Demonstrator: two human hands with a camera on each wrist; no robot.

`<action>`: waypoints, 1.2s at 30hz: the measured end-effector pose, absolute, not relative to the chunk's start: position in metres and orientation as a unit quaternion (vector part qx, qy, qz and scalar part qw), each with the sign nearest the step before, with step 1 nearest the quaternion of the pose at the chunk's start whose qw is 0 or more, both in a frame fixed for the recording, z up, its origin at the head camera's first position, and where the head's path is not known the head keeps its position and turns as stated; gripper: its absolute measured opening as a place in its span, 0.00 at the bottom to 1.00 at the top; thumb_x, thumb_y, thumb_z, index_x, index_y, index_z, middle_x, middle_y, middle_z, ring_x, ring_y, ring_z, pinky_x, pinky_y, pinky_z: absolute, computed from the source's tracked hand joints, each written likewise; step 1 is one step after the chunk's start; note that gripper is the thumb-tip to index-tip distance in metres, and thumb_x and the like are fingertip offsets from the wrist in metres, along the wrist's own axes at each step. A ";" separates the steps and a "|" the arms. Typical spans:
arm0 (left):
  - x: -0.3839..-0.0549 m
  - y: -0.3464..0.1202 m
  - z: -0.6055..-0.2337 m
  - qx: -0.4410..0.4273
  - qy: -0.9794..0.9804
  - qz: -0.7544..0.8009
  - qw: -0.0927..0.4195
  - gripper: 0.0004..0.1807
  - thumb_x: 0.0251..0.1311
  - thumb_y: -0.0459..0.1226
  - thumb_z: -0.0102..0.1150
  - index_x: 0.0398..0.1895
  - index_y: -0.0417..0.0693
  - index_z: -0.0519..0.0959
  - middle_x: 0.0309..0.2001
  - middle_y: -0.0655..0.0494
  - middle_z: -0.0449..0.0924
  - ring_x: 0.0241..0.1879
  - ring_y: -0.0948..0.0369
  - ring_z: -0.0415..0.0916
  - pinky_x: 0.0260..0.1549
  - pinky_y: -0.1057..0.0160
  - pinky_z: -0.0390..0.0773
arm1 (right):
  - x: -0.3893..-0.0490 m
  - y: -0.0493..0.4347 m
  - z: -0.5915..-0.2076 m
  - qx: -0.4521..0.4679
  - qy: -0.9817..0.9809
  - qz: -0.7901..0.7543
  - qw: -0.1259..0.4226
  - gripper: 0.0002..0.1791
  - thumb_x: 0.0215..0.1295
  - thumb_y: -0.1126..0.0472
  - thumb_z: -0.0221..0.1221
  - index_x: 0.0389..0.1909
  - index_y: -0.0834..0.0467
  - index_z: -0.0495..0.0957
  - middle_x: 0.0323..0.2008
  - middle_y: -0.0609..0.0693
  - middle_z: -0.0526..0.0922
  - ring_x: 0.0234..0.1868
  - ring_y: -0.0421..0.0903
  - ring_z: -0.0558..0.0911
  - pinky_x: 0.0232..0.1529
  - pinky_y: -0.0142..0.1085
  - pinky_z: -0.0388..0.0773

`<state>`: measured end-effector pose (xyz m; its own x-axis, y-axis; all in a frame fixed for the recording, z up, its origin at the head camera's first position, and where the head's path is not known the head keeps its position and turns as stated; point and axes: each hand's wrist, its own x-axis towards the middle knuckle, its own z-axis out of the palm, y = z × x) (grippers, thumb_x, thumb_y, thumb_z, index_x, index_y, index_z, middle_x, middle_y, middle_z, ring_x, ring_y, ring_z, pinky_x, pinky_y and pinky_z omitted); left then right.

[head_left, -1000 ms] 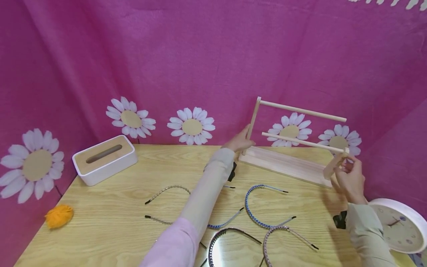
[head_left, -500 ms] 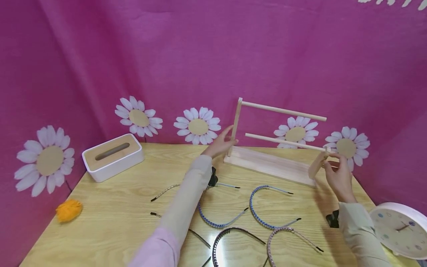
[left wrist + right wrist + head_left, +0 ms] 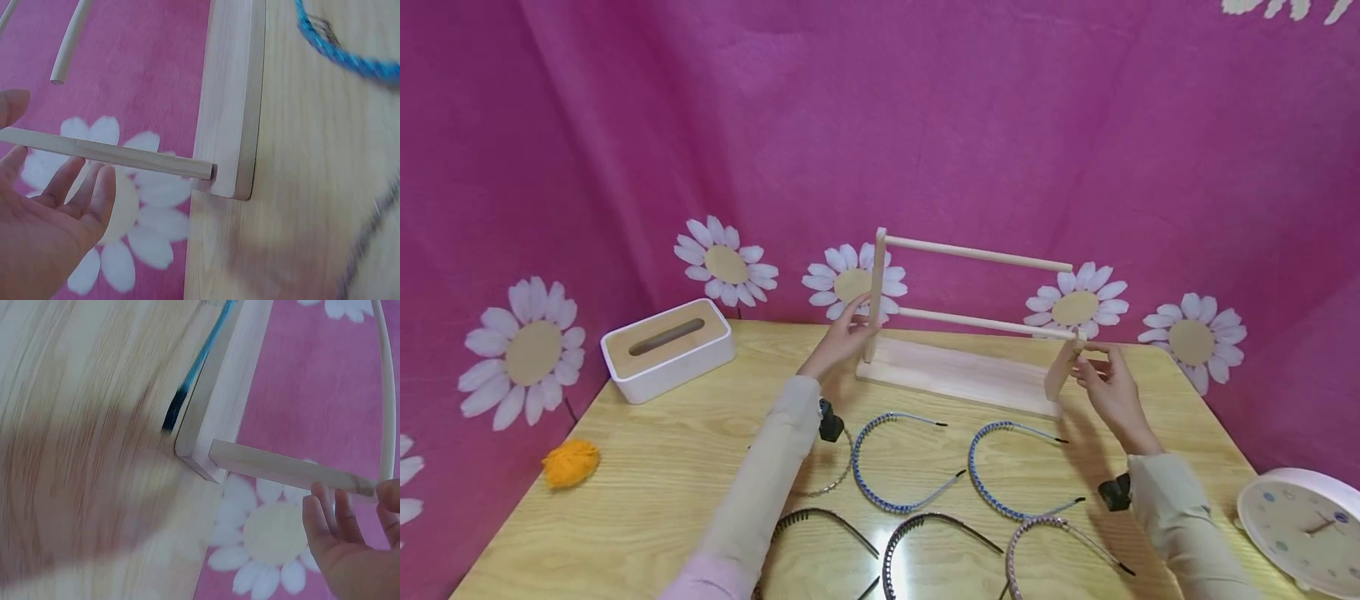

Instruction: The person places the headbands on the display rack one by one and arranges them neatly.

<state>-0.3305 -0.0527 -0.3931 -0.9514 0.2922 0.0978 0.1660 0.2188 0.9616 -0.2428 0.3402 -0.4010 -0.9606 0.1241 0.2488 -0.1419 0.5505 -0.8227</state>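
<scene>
A pale wooden rack stands at the back of the table, made of a flat base [image 3: 955, 377], two uprights and two round rods. My left hand [image 3: 837, 343] grips the left upright [image 3: 877, 271], thumb on one side and fingers on the other, as the left wrist view shows. On the opposite end, my right hand [image 3: 1114, 393] pinches the right upright [image 3: 1060, 373] near its top, where the lower rod [image 3: 985, 322] meets it. The upper rod [image 3: 977, 252] runs out from the left upright's top. In the right wrist view, fingertips [image 3: 319, 487] lie along the upright.
Several headbands lie in front of the rack, among them two blue ones, one left [image 3: 859, 458] and one right [image 3: 973, 462], a black one [image 3: 891, 550] and a pinkish one [image 3: 1013, 550]. A tissue box [image 3: 677, 371], orange pompom [image 3: 571, 463] and clock [image 3: 1300, 525] stand around them.
Both hands have shifted the rack leftward along the back of the table, keeping hold of its uprights. The head view has turned slightly, and more of the headbands shows beside the left arm.
</scene>
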 end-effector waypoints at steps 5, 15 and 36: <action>-0.315 -0.077 -0.397 0.138 0.766 0.627 0.040 0.36 0.69 0.30 0.48 0.77 0.49 0.48 0.64 0.30 0.62 0.64 0.39 0.63 0.65 0.44 0.65 | -0.244 0.324 -0.400 0.028 -0.862 0.495 0.107 0.24 0.77 0.57 0.42 0.67 0.67 0.56 0.57 0.76 0.71 0.39 0.18 0.73 0.42 0.16 0.74; -0.301 -0.135 -0.414 0.137 0.763 0.626 0.089 0.40 0.68 0.29 0.46 0.79 0.52 0.41 0.72 0.31 0.51 0.71 0.36 0.54 0.65 0.37 0.61 | -0.251 0.292 -0.396 0.069 -0.852 0.516 0.048 0.26 0.77 0.55 0.43 0.69 0.63 0.55 0.60 0.73 0.70 0.47 0.29 0.78 0.48 0.20 0.74; -0.286 -0.170 -0.455 0.148 0.782 0.582 0.166 0.45 0.62 0.28 0.50 0.77 0.40 0.38 0.72 0.26 0.48 0.73 0.35 0.45 0.71 0.41 0.52 | -0.259 0.273 -0.413 0.050 -0.831 0.555 -0.002 0.22 0.71 0.73 0.48 0.63 0.73 0.62 0.55 0.78 0.74 0.39 0.24 0.77 0.46 0.24 0.78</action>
